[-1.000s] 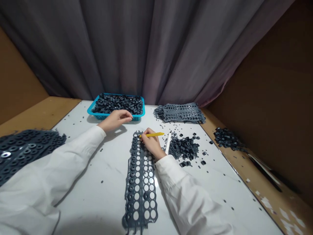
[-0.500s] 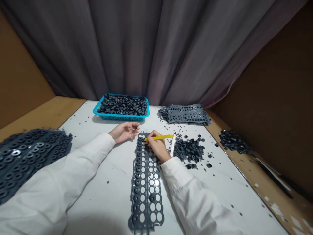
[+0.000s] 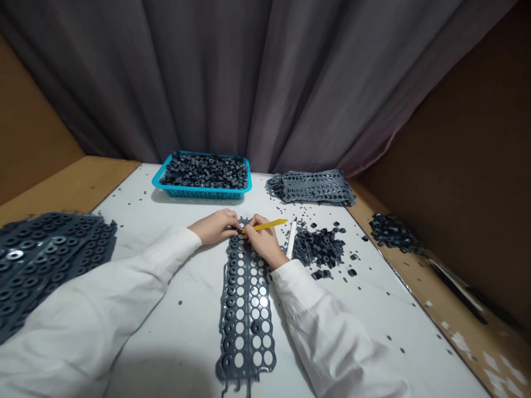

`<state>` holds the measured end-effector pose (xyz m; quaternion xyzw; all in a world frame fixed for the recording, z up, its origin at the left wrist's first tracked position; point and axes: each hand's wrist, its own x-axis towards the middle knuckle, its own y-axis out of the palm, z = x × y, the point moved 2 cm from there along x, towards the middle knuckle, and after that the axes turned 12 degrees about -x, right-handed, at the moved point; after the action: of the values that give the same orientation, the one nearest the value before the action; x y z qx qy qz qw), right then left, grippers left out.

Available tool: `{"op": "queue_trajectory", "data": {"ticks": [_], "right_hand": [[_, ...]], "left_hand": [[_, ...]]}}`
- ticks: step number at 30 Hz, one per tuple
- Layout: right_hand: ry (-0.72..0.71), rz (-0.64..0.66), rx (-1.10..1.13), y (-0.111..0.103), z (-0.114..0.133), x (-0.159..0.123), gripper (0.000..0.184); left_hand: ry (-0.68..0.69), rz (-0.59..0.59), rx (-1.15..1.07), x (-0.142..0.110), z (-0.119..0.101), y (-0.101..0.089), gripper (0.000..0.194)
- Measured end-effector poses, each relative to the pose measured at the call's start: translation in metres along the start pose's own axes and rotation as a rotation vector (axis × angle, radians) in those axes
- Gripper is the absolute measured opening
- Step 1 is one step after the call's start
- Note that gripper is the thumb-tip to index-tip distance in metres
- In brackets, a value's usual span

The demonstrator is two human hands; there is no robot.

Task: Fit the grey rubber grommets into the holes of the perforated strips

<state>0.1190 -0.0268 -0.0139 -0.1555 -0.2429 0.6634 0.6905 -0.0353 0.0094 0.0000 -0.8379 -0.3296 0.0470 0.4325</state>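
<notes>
A dark grey rubber sheet point(image 3: 248, 309) lies lengthwise before me, with rows of round holes and a column of ring-shaped pieces still in its left side. My right hand point(image 3: 263, 239) grips a slim yellow pen-like tool point(image 3: 269, 224), its tip at the sheet's far left corner. At that same corner, the fingers of my left hand point(image 3: 215, 226) are closed together on a dark ring piece, mostly covered by the fingertips. Both hands nearly touch there.
A blue basket point(image 3: 203, 193) full of small dark rings stands at the back. Punched-out sheets point(image 3: 315, 187) are stacked back right. Scraps point(image 3: 319, 246) and a white stick point(image 3: 292, 239) lie right of the sheet. More ring-filled sheets point(image 3: 50, 260) lie left.
My left hand has moved from beside the sheet, fingers apart, onto its far left corner, where the fingers have closed. The yellow tool has shifted slightly left with my right hand.
</notes>
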Motion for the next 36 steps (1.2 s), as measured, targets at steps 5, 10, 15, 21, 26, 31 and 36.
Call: {"op": "queue_trajectory", "data": {"ticks": [5, 10, 15, 21, 26, 31, 36], "right_hand": [[0.012, 0.015, -0.018, -0.001, 0.001, -0.001, 0.011], [0.007, 0.025, -0.018, -0.002, 0.001, -0.001, 0.010], [0.022, 0.013, 0.019, -0.001, -0.002, -0.002, 0.010], [-0.016, -0.001, 0.012, 0.000, -0.001, -0.001, 0.010], [-0.055, -0.020, -0.053, 0.000, 0.006, 0.001, 0.011], [-0.037, -0.025, -0.061, 0.001, 0.005, 0.000, 0.012], [0.010, -0.010, 0.007, -0.001, 0.000, -0.003, 0.010]], "left_hand": [[-0.043, -0.155, -0.078, -0.001, 0.007, 0.003, 0.016], [-0.161, -0.240, -0.153, -0.002, 0.009, 0.004, 0.014], [-0.095, -0.093, -0.048, 0.000, 0.004, -0.002, 0.012], [-0.014, 0.026, 0.096, 0.000, 0.000, -0.004, 0.018], [0.026, 0.036, 0.257, 0.002, -0.003, 0.008, 0.025], [-0.053, -0.248, 0.029, 0.001, 0.001, -0.007, 0.022], [-0.333, -0.464, -0.280, -0.007, 0.017, -0.037, 0.028]]}}
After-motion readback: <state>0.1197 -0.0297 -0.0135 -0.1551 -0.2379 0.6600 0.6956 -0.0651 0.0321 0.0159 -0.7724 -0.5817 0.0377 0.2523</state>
